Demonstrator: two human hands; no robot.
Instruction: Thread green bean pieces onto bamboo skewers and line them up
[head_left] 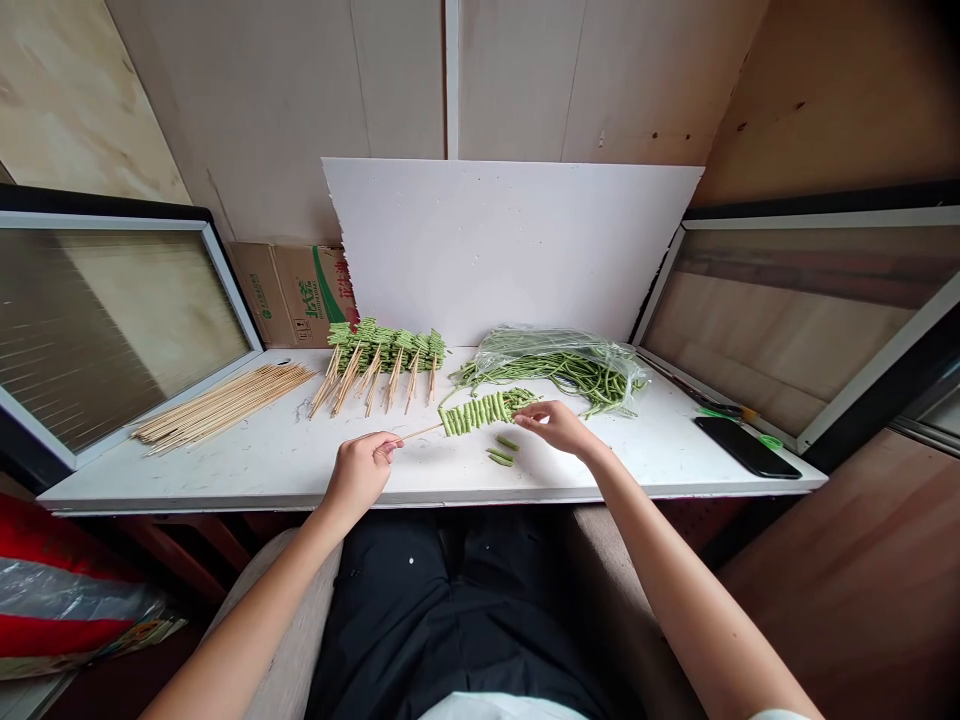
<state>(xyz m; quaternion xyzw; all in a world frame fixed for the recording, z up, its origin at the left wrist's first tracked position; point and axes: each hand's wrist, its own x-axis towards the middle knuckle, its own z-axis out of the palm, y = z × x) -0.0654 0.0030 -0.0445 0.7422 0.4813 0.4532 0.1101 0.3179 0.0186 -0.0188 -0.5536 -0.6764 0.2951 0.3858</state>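
My left hand (361, 470) pinches the bare end of a bamboo skewer (422, 433). Cut green bean pieces (475, 414) are threaded side by side along it. At the skewer's far end, the fingers of my right hand (553, 428) are closed; what they hold, if anything, is hidden. Behind that end lies a small heap of cut bean pieces (519, 396), partly covered by the skewer and hand. A few loose bean pieces (500, 457) rest on the white table (442, 478) between my hands.
Finished bean skewers (390, 350) are stacked at the back left. Bare skewers (225, 402) lie further left. Long green beans (562, 370) spill from a clear plastic bag (540, 342). A black phone (746, 447) lies at right. A cardboard box (289, 290) and white board (510, 250) stand behind.
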